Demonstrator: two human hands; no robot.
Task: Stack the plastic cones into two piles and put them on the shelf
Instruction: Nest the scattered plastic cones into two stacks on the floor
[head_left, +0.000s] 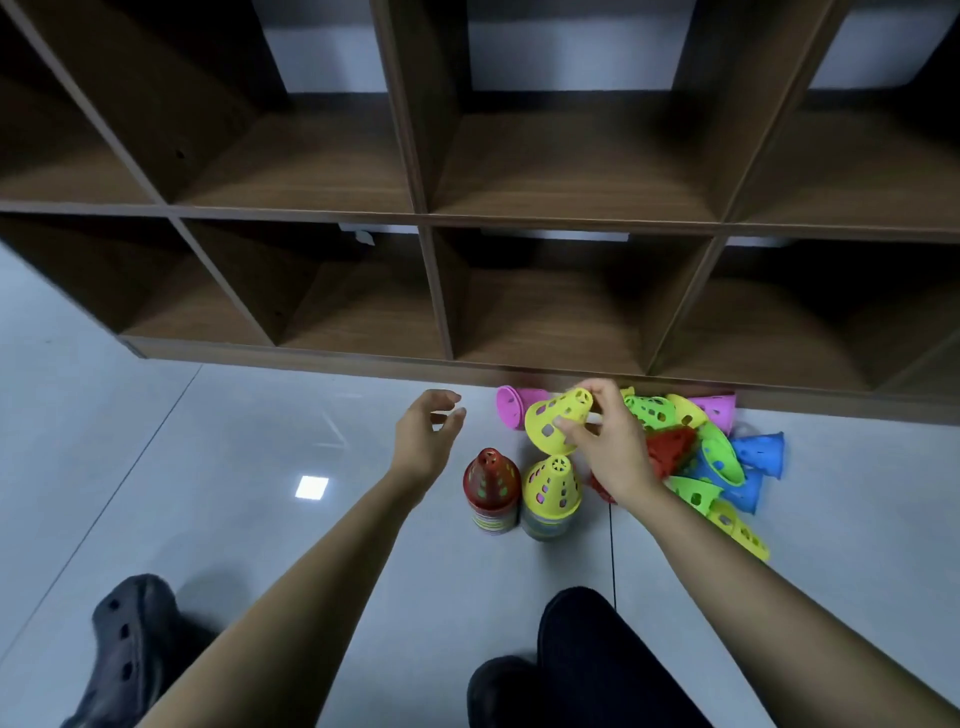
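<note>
Pinching a yellow cone between thumb and fingertips, the right hand holds it in the air just above and a little beyond the two piles on the floor. The cone is tilted, its narrow tip toward the shelf and its wide mouth turned down and to the left. The left hand hovers to the left of it, fingers loosely curled and gripping nothing.

Both piles stand upright, side by side and just about touching: the red-topped pile on the left, the yellow-topped pile on the right. How many cones each holds is hard to say, since the lower bands blur together. A loose heap of cones in green, blue, pink, red and yellow lies to the right, close against the foot of the shelf.

To seat this one well, I would turn the cone fully upright first, mouth down, then centre it over a pile's tip before lowering. Coming down crooked risks catching the rim and tipping that pile into its neighbour. The free left hand could steady the pile low down. Let go only once the cone sits level, then press lightly so it nests.
</note>
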